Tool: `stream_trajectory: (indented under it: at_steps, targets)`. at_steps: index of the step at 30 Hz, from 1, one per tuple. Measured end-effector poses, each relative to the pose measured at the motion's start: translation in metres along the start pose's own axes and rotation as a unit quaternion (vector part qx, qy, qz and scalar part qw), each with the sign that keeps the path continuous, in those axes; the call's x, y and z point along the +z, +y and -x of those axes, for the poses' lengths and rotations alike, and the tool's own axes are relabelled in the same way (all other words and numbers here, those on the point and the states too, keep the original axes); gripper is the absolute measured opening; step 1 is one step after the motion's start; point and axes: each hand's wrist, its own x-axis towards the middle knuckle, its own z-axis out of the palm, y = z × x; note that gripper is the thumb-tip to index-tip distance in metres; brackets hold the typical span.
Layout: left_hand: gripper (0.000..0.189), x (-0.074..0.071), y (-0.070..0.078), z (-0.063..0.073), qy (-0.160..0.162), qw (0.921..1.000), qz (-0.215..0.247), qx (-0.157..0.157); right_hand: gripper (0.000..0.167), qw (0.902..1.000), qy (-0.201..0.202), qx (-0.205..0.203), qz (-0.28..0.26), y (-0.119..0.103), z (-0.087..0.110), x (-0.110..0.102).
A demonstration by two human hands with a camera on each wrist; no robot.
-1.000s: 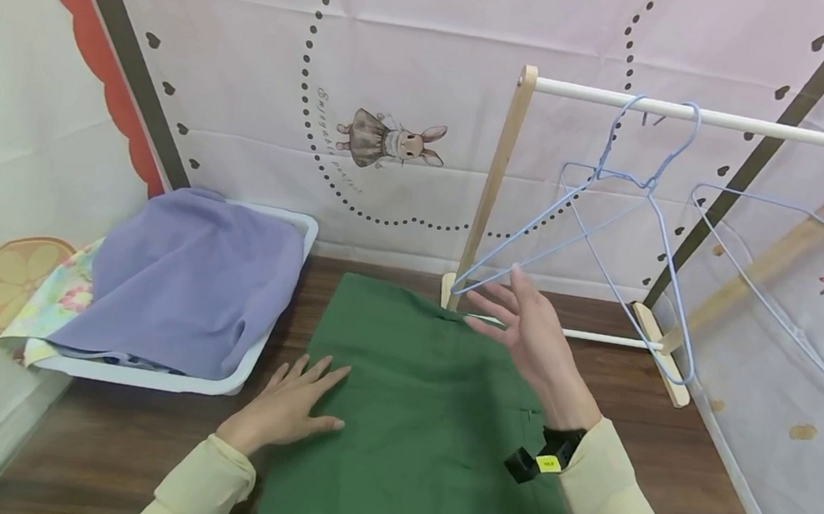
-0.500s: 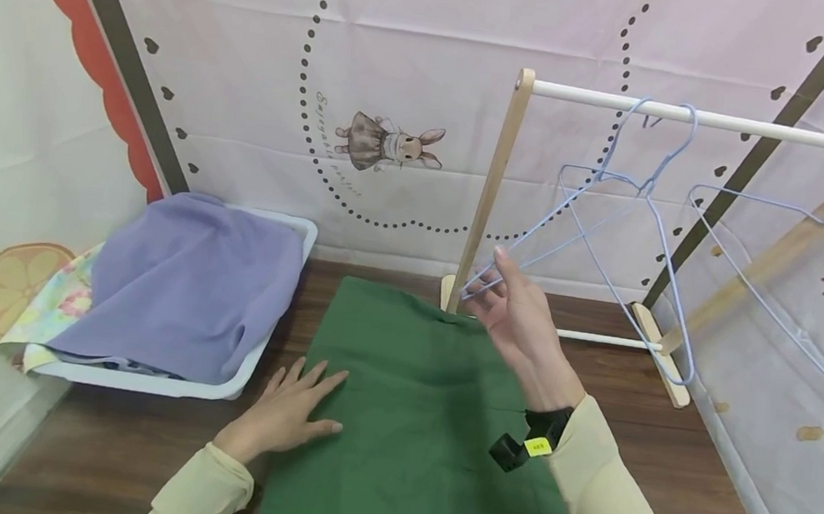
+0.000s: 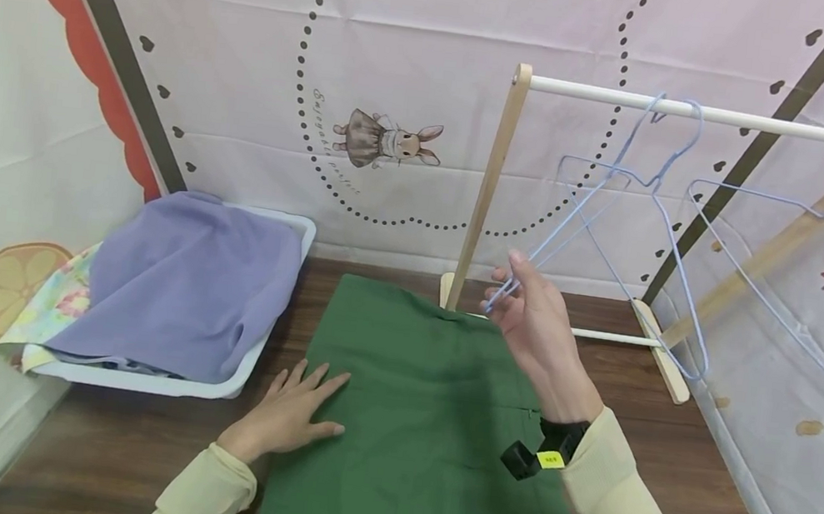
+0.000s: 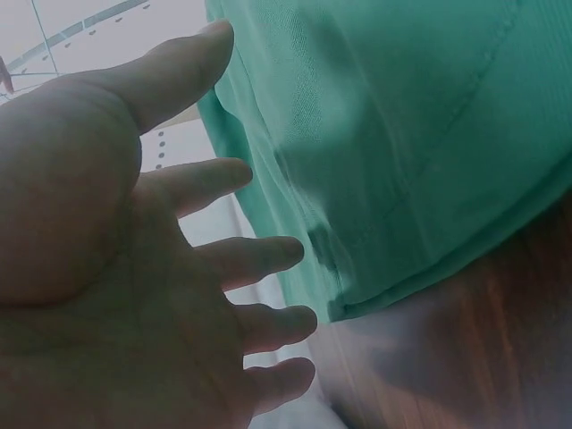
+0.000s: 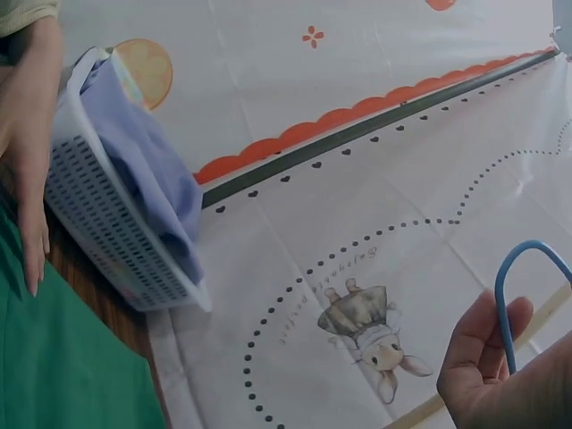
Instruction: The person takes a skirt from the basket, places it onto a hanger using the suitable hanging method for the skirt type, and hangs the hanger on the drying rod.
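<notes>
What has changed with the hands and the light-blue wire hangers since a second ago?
The right hand, open beside one light-blue wire hanger a second ago, now grips that hanger's lower corner and has pulled it rightward in the head view. The left hand stays spread at the left edge of the dark-green cloth; the purple cloth in the white plastic basket hasn't moved.

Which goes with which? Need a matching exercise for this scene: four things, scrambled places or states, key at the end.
Column 1
1. Right hand
2. Purple cloth
3. Left hand
4. Green cloth

Column 2
A. Laid out on the wooden surface
B. Fingers spread, gripping nothing
C. Gripping a blue hanger
D. Heaped in the white basket

Pairs: 1-C, 2-D, 3-B, 4-A
</notes>
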Motion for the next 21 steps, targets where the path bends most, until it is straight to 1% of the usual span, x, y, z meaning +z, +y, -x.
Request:
stream_trajectory:
  at_steps: [3,11,16,21]
  targets:
    - [0.074,0.0,0.0,0.0,-0.002,1.0,0.001,-0.001,0.055,0.9998,-0.009,-0.008,0.017,-0.001,0.003,-0.001]
    - [0.075,0.001,0.0,0.0,-0.009,1.0,0.002,-0.002,0.041,0.9982,-0.029,-0.025,0.047,0.0,0.004,-0.004]
    - [0.074,0.002,0.0,0.0,-0.008,1.0,0.003,0.0,0.036,0.9976,-0.036,-0.026,0.053,0.001,0.004,-0.007]
    - [0.074,0.003,-0.001,0.001,-0.011,0.9999,0.005,-0.003,0.035,0.9976,-0.044,-0.017,0.051,0.001,0.006,-0.016]
